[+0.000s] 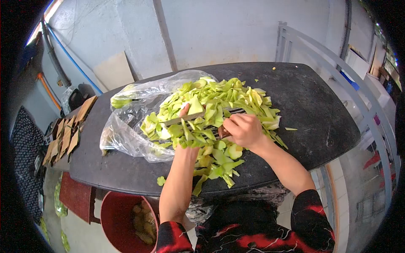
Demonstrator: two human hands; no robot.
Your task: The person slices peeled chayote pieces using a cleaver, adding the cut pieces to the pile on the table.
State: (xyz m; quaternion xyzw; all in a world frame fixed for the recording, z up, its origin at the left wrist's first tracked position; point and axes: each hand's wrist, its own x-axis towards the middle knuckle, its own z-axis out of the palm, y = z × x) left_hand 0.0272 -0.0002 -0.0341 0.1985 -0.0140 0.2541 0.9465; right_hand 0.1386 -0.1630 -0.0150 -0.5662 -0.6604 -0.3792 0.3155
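My right hand (243, 130) is closed round the brown wooden handle of a wide-bladed knife (184, 118). The blade points left and is largely covered by pale green vegetable slices. On its left side, my left hand (184, 110) holds a heap of these slices (185, 131) against the blade; most of its fingers are hidden under them. Behind and around both hands spreads a large pile of cut green pieces (236, 95). More pieces and thin peel-like strips (219, 164) lie near the table's front edge.
A clear plastic bag (126, 130) lies left of the pile on the black table (312, 109). Below the front edge stands a red bucket (114, 215) with pale scraps inside. Brown cardboard pieces (65, 135) are at the left, and a grey metal railing (337, 67) is at the right.
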